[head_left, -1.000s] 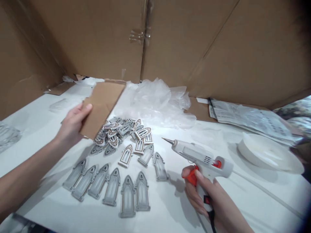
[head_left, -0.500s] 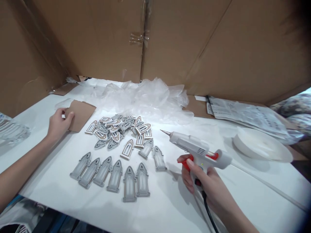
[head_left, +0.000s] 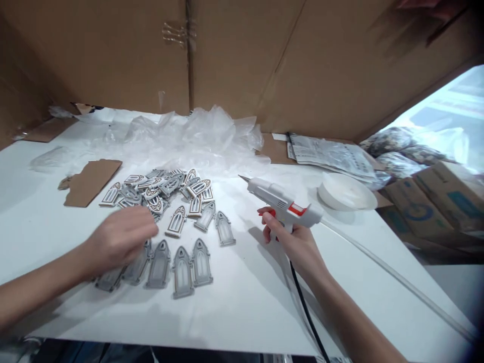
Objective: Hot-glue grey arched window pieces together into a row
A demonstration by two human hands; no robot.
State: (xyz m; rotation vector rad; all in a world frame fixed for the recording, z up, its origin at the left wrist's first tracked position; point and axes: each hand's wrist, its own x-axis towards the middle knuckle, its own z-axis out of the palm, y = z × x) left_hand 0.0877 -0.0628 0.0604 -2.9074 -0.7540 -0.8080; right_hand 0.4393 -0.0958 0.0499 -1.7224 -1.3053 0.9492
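Observation:
My right hand [head_left: 289, 239] is wrapped round the handle of a white hot glue gun [head_left: 282, 199] with a red trigger. The gun's metal tip points left, above the table. My left hand [head_left: 123, 234], smeared by motion, hovers over the left end of a row of grey arched window pieces [head_left: 159, 264]; its fingers look curled, and what is in them cannot be seen. Behind it lies a heap of small arched window pieces [head_left: 151, 186], some white with brown-gold trim. One trimmed window piece [head_left: 176, 222] and a few grey ones lie apart from the heap.
A torn cardboard piece [head_left: 93, 184] lies left of the heap. Crumpled clear plastic [head_left: 196, 136] spreads along the cardboard wall [head_left: 234, 60]. Right of the gun are a white round dish [head_left: 346, 194] and a printed bag [head_left: 333, 154]. A long glue stick trails from the gun; boxes [head_left: 427, 196] stand beyond the table.
My left hand has let go of the cardboard piece and moved right and nearer, over the row of grey windows. The view has shifted right; my right hand still holds the glue gun.

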